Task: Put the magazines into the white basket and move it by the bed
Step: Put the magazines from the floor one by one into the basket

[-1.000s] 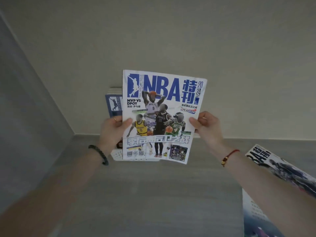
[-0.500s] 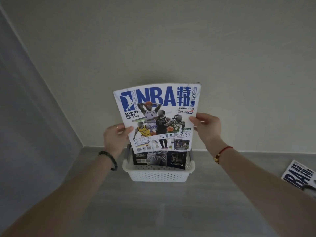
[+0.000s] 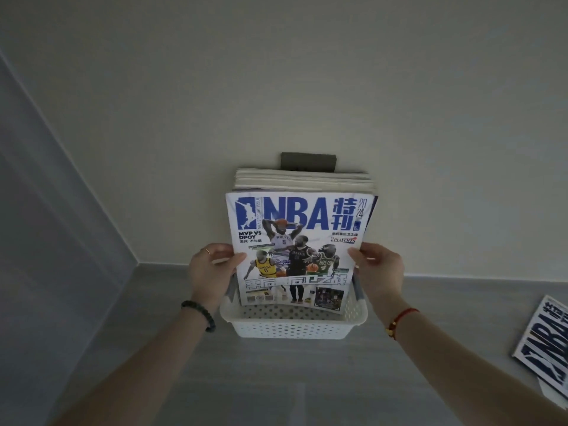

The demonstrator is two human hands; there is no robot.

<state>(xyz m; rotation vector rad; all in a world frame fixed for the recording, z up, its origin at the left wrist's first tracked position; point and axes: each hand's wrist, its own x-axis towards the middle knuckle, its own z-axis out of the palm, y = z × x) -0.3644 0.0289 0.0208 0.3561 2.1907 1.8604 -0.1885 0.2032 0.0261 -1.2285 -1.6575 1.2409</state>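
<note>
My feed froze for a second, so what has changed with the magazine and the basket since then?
The NBA magazine has come down: its lower edge now sits inside the white basket, in front of the upright stack of magazines already there. Nothing was let go or newly grasped: the left hand and right hand grip its side edges as before. Another magazine is still on the floor at right.
</note>
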